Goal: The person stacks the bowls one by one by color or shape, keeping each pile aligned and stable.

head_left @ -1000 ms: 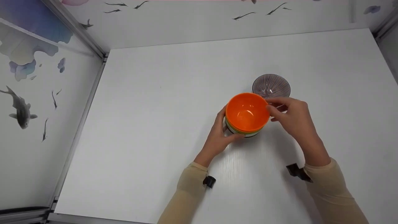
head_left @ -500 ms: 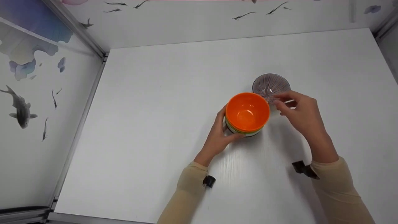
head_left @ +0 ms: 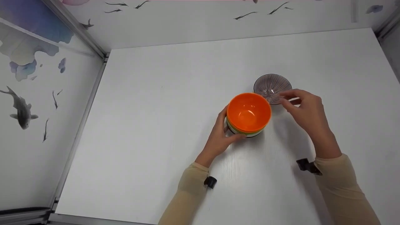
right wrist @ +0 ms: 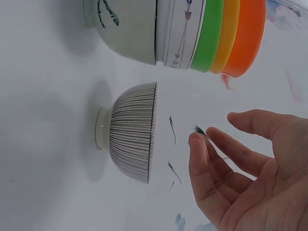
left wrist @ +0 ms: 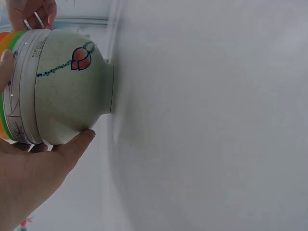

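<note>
An orange bowl (head_left: 249, 112) tops a stack of nested bowls on the table. Below it, in the right wrist view, come a yellow rim (right wrist: 225, 36), a green one (right wrist: 208, 33), white patterned bowlware (right wrist: 180, 33) and a pale bowl (right wrist: 130, 29) at the bottom. My left hand (head_left: 220, 137) holds the stack from its left and near side, thumb against the pale flowered bowl (left wrist: 70, 91). My right hand (head_left: 307, 109) hovers with nothing in it, fingers loosely bent and apart, over the near right rim of a striped bowl (head_left: 270, 86). That bowl stands upright behind the stack.
The white table (head_left: 150, 125) reaches far to the left of the bowls. A back wall (head_left: 187, 23) with painted fish and a left wall (head_left: 72, 93) with a metal frame bound it.
My right hand has left the orange bowl's right rim and moved right and slightly back, to the striped bowl. The left hand and the stack have stayed in place.
</note>
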The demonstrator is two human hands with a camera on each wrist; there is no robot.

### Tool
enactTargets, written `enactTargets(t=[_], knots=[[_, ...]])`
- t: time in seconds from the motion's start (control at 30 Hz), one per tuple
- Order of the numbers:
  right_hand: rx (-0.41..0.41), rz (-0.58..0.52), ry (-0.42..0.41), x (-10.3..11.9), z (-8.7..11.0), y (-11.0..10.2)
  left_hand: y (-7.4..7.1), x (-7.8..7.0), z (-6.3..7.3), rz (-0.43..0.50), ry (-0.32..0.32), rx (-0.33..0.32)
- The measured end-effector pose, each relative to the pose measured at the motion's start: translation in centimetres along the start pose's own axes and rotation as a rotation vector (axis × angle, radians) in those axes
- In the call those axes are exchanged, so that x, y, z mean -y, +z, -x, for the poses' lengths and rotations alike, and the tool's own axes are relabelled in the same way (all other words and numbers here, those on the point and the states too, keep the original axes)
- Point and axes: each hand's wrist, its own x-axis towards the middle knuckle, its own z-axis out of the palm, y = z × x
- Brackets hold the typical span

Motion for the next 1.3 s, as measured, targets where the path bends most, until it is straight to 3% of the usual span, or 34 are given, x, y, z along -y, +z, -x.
enactTargets(t=[0.37, 0.8, 1.13, 1.3], knots=[[-0.065, 0.014, -0.045, -1.6, -0.8, 0.4, 0.0, 0.2, -0.1, 0.004, -0.021, -0.006], [-0.121, -0.005, 0.034, -2.8, -1.8, 1.1, 0.0, 0.2, -0.1, 0.013, -0.010, -0.002], [0.013, -0.070, 0.189, -4.0, -2.9, 1.6, 0.0, 0.2, 0.0, 0.008, -0.007, -0.002], [0.082, -0.121, 0.226, -4.2, -3.0, 1.8, 0.0, 0.2, 0.0, 0.002, -0.002, 0.000]])
